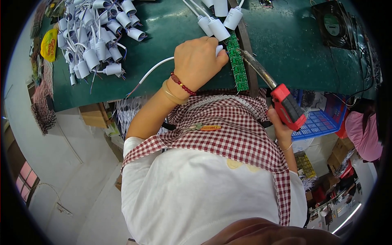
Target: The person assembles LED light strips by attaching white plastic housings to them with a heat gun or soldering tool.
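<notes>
A: Going left to right, how far along are we?

B: At the upper left of the frame we have a big heap of white cups [98, 45], thin coloured wire ends poking out around it. We can't tell whether those are finished or waiting.

A: And beside it?

B: A white cable [155, 67] with split wire ends curves across to the left hand [198, 57], at top centre. Thumb and fingers are pinching a small white piece [219, 50], mostly hidden from us.

A: So one join is in hand?

B: We'd judge so. Just right of the thumb lies the green circuit strip [238, 63], and the tip of the soldering iron [288, 107] is at its right edge. More of the strip is likely left, though we can't make out any joints.

A: How does the strip look?

B: Narrow, bright green, slightly tilted, with a repeating pale pattern down its length.

A: And the right hand [279, 128]?

B: Right of centre, closed around the iron's red and black handle, fingers mostly out of our sight.
</notes>
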Available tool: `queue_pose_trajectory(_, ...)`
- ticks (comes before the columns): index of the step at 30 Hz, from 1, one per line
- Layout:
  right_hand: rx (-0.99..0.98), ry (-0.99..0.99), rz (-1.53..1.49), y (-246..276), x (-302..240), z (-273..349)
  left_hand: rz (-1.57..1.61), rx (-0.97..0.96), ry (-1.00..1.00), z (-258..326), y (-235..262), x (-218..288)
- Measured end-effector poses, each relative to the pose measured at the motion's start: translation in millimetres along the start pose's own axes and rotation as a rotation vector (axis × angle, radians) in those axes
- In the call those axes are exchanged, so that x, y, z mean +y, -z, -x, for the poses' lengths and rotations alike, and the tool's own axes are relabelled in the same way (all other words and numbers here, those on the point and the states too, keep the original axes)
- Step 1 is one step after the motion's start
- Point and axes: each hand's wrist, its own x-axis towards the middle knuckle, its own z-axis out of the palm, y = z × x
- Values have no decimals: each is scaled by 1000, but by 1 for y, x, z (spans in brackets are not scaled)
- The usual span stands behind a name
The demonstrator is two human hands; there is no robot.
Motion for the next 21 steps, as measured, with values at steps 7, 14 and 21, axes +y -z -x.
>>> queue_pose_trajectory(7, 0, -86, -60, 0, -7, 1, -32, -39, -23, 4, 6, 0)
queue_pose_trajectory(14, 153, -74, -95, 10, 16, 6, -279, -165, -119, 19, 43, 5)
queue_pose_trajectory(21, 212, -13, -193, 13, -1, -3, -413, 358, -590, -11, 26, 9)
